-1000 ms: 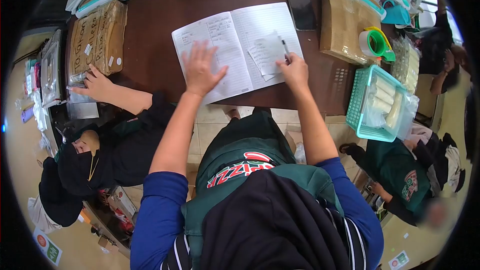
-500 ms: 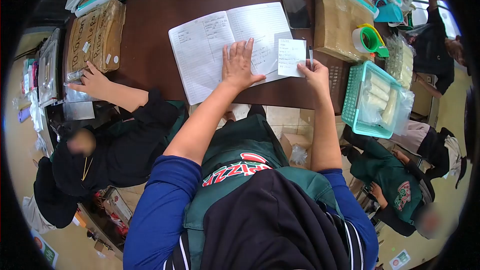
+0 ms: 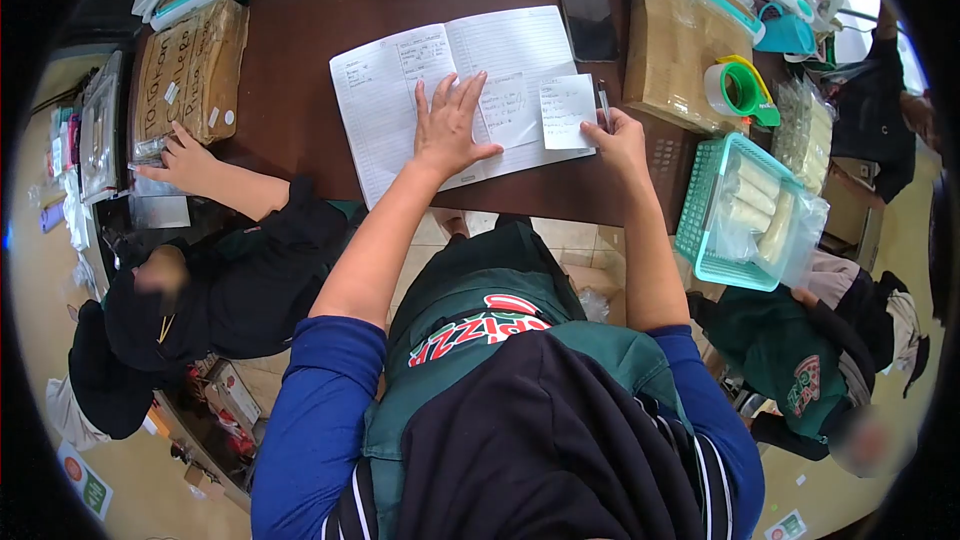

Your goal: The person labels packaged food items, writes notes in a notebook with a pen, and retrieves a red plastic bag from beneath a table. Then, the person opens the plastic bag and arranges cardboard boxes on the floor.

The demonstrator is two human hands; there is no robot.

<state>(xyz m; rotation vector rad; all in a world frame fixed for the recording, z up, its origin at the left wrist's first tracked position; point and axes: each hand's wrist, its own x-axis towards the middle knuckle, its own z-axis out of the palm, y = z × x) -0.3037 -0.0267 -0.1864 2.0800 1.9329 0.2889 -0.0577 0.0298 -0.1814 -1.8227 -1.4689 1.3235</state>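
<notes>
My left grip [image 3: 446, 135] is wide, fingers spread, palm down, with nothing in it; my right grip [image 3: 624, 145] is narrow, pinching a small white handwritten paper note [image 3: 566, 112] and a slim, pale-looking pen [image 3: 603, 100].

By the left edge of the dark brown counter [image 3: 290, 90] sits a brown cardboard box with black hand lettering [image 3: 190, 80], a co-worker's hand [image 3: 190, 168] at its near end.

The open white lined paper notebook [image 3: 385, 140] lies along the counter's near edge, in front of me and within reach of both arms. My left grip rests across its inner fold, I judge to press the pages flat. A second white written slip [image 3: 512, 112] lies on the right-hand page, just beside those fingers; whether I touch it I cannot tell.

The note is over that page's outer margin, thumb at its right edge, so its writing shows uncovered. The pen stands up beside it, probably tucked there so one hand can carry both.

A black flat phone [image 3: 588, 12] lies past the notebook's far right corner, off the pages. Farther right come a brown taped cardboard box [image 3: 685, 45], a green tape dispenser [image 3: 740, 90] by its near end, and, towards the counter's near right corner, a turquoise plastic basket [image 3: 702, 210], its walls gathering bagged pale rolls [image 3: 755, 195].
</notes>
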